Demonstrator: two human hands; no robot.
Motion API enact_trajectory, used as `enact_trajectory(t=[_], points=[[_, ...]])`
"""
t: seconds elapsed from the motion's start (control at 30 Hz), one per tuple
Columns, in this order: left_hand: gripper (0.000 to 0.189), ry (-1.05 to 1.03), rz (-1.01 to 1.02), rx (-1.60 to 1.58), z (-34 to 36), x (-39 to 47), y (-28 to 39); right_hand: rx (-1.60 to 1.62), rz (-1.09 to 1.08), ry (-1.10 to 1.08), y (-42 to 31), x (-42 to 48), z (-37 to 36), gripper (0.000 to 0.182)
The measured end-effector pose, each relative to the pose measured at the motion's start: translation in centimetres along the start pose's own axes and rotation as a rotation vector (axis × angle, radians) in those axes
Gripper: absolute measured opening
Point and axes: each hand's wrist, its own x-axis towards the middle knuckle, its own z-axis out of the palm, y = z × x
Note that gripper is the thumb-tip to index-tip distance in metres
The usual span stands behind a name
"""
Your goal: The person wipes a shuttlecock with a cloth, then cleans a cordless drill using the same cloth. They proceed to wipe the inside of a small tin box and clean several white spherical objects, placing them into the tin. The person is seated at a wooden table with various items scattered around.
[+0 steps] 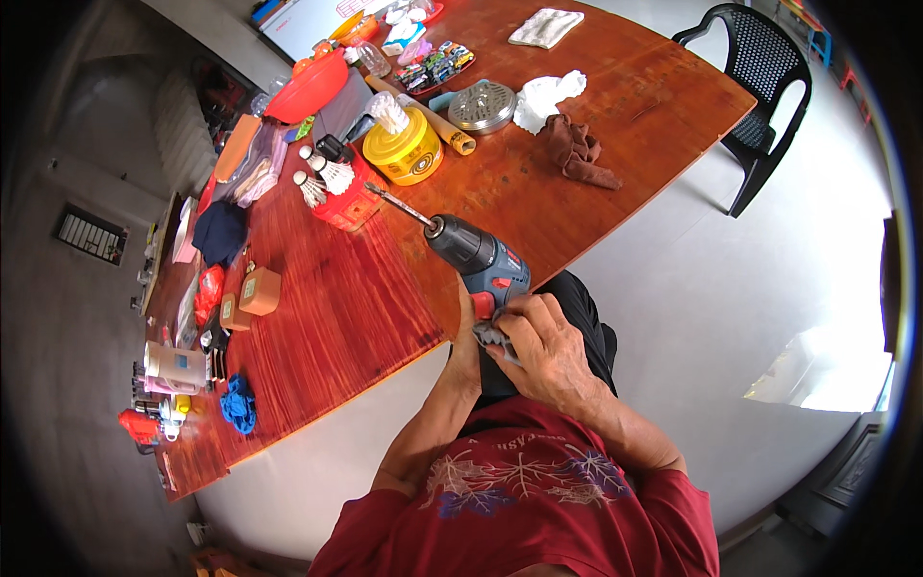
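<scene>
A cordless drill (497, 270) with a black chuck and a long bit (400, 204) is held over the table's front edge, its bit pointing up and to the left. My left hand (465, 339) is around the drill's lower part, its fingers mostly hidden behind the tool. In my right hand (541, 339) a grey cloth (494, 337) is pinched against the drill near its red part. Beyond the bit's tip stand a red box (350, 205) with shuttlecocks (335, 175) and a yellow round tub (404, 148).
A brown cloth (579, 151), white tissue (541, 101) and a round metal tin (482, 107) lie on the wooden table (656, 108). Orange boxes (259, 291) and a blue cloth (238, 405) are at the left. A black plastic chair (768, 86) stands at the right.
</scene>
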Motion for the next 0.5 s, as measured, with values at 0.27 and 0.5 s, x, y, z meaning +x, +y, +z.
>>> enact_trajectory(t=[0.27,0.5], points=[[0.091,0.095,-0.158,-0.162,1.9,0.1,1.2,0.329,0.003,-0.082,1.4,0.0,-2.2,0.026],[0.083,-0.212,-0.114,-0.23,-0.9,1.1,1.4,0.371,0.273,0.033,3.3,2.9,0.9,0.019]])
